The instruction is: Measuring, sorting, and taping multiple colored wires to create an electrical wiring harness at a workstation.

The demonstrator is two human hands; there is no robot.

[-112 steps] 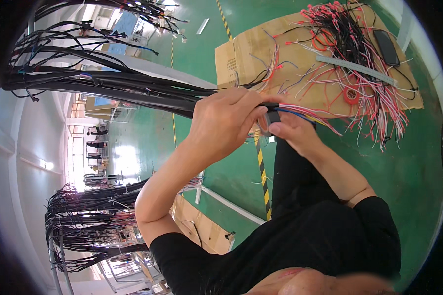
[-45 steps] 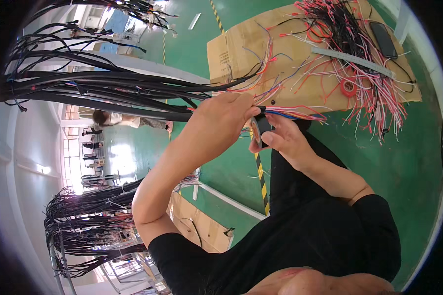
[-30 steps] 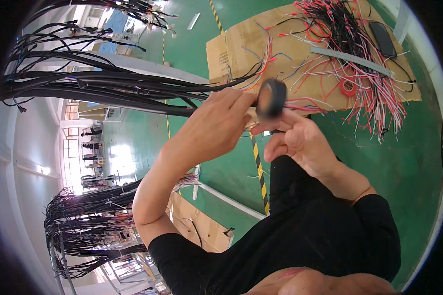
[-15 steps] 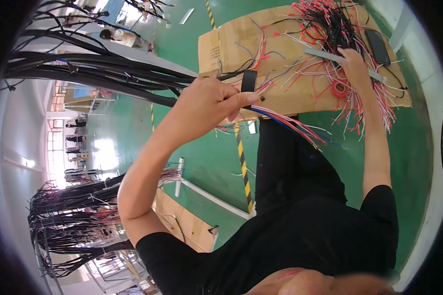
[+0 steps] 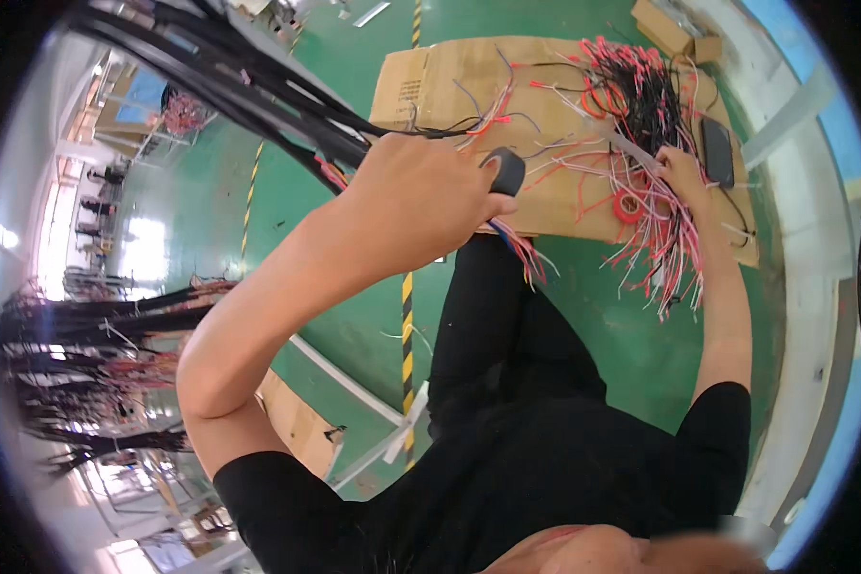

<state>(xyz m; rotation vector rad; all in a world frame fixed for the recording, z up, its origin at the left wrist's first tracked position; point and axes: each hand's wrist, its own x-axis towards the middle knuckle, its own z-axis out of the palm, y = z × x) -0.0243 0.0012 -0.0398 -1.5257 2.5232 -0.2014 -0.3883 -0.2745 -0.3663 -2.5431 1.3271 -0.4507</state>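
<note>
My left hand (image 5: pixel 421 196) is closed around a cable bundle, with a roll of black tape (image 5: pixel 510 174) at its thumb and fingers. Black cables (image 5: pixel 287 105) run into that grip from the upper left. Loose blue, pink and white wire ends (image 5: pixel 521 249) stick out below the thumb. Over the cardboard, my right hand (image 5: pixel 681 174) pinches a grey ruler (image 5: pixel 631 150), smeared by motion. The ruler lies across a pile of black wires with red tips (image 5: pixel 646 96). Beside it sits a roll of red tape (image 5: pixel 628 206).
The cardboard sheet (image 5: pixel 402 86) carries scattered thin wires and a black phone (image 5: pixel 717 153) at its right edge. Cardboard boxes (image 5: pixel 662 27) stand by the wall. At left, racks hold hanging cable bundles (image 5: pixel 105 335). Yellow-black tape (image 5: pixel 408 330) marks the green floor (image 5: pixel 354 316).
The view has shifted. My left hand, with tape and cables, looks nearer and larger, and the tape roll has turned. My right hand still holds the ruler, which has tilted more steeply.
</note>
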